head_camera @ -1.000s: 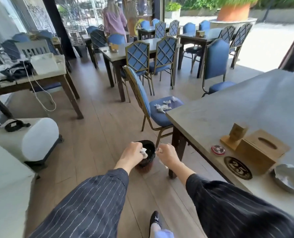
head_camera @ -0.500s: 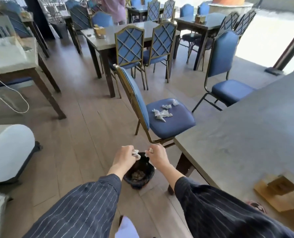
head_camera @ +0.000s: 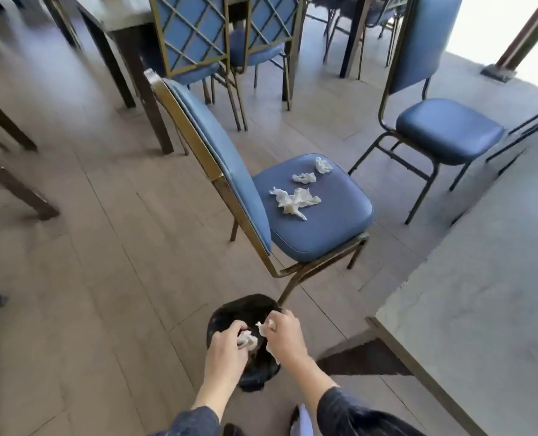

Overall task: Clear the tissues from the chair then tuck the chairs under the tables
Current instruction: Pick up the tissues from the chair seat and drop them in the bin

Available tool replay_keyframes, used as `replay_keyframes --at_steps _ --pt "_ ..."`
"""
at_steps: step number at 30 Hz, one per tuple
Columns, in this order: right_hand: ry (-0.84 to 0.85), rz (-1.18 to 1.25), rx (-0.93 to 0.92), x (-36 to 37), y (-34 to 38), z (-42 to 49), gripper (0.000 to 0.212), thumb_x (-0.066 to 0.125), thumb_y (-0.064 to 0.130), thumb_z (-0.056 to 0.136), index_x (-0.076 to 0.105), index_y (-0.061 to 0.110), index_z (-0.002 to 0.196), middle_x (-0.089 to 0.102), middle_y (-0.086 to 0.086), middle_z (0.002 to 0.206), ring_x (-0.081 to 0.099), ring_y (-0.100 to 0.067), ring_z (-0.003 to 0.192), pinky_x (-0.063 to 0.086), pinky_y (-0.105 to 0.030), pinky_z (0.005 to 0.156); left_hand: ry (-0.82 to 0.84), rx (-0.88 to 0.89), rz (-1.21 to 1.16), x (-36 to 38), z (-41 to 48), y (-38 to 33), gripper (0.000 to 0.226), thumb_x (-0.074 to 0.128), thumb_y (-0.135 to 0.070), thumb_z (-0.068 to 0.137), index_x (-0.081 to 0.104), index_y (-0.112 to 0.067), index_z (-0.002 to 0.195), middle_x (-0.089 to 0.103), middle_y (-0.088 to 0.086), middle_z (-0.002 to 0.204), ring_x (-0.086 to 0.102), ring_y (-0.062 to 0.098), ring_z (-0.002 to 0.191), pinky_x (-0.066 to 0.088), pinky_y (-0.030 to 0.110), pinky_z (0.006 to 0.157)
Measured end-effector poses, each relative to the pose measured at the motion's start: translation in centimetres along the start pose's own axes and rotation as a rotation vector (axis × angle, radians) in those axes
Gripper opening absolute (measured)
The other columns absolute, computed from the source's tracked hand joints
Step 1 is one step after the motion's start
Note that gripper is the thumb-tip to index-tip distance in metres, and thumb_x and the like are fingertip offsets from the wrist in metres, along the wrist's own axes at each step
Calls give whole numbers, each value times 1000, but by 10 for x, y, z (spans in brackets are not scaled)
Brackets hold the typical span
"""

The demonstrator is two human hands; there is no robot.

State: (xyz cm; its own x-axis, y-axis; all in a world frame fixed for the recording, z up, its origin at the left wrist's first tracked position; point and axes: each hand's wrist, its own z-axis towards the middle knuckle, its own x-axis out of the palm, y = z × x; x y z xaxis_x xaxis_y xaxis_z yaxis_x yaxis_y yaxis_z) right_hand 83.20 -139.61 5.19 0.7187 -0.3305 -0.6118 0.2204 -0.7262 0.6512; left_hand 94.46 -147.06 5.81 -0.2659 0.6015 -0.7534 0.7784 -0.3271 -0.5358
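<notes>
Wood-plank floor (head_camera: 104,247) underfoot. One blue chair (head_camera: 318,228) stands clear of the worktop (head_camera: 481,278), three tissue clumps (head_camera: 294,201) on its seat; a second chair (head_camera: 447,130) stands beyond. One black bin (head_camera: 242,309) sits at the blue chair's near leg. Over the bin I see left hand (head_camera: 227,350) and right hand (head_camera: 286,338), each grip clamped on a tissue scrap (head_camera: 248,338).

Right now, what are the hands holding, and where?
The left hand pinches a crumpled tissue with its fingers; the right hand grips a second tissue around its middle, both above the black bin.

Crumpled paper tissues (head_camera: 294,201) lie on smooth blue vinyl chair (head_camera: 321,215), brassy metal frame.
</notes>
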Motion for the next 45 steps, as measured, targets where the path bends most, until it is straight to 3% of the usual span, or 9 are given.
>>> replay_keyframes --at_steps 5,11,16,20,25,33,38,42,45 --pt "22 8 71 58 -49 72 18 51 24 94 63 11 95 51 -8 103 47 -27 100 43 -34 83 -24 -44 -60 61 56 36 27 57 -9 84 66 -26 104 65 1 91 59 20 87 53 34 72" --pt "8 149 213 124 -114 129 21 54 27 93 63 12 104 52 -9 112 52 -30 107 44 -37 90 -18 -125 -107 130 100 90 28 59 -14 89 60 -21 116 64 5 108 58 21 102 53 34 83" --pt "152 228 263 147 -135 137 57 55 39 91 39 17 141 41 -10 140 47 -29 124 41 -38 102 144 -176 -105 150 111 113 50 55 -23 93 38 -22 140 53 3 131 51 21 120 43 29 93" --pt "146 161 315 141 -136 123 49 56 27 92 44 13 137 50 -10 137 50 -26 122 44 -38 103 265 -249 -14 140 100 106 50 54 -17 92 39 -18 141 48 7 141 46 24 128 40 35 104" --pt "24 214 364 91 -92 114 31 56 16 93 54 10 123 57 -10 125 56 -25 114 48 -34 95 294 -205 10 92 100 53 39 53 -15 93 49 -18 132 55 7 133 52 23 122 45 34 99" --pt "-236 184 239 -59 21 134 19 52 5 83 59 0 101 62 -19 109 57 -33 102 49 -41 87 364 86 -35 -8 119 -113 40 45 -9 93 45 -12 133 54 14 130 50 30 122 42 38 101" --pt "-329 115 144 -149 56 159 22 56 9 86 56 -5 103 60 -21 108 54 -36 103 45 -39 85 211 176 14 -41 152 -190 38 44 -2 88 46 -2 126 53 22 126 48 36 120 41 40 95" --pt "-384 132 96 -202 57 196 21 55 10 88 56 -5 102 60 -19 103 56 -35 96 46 -40 75 99 132 28 -41 200 -222 41 45 -3 85 46 -4 126 52 19 125 48 36 118 43 42 96" --pt "-382 120 59 -225 42 239 24 56 19 89 55 2 107 57 -15 107 52 -32 102 40 -33 74 31 113 5 -24 241 -236 42 47 -4 84 48 -6 125 52 18 124 50 37 112 43 42 95"
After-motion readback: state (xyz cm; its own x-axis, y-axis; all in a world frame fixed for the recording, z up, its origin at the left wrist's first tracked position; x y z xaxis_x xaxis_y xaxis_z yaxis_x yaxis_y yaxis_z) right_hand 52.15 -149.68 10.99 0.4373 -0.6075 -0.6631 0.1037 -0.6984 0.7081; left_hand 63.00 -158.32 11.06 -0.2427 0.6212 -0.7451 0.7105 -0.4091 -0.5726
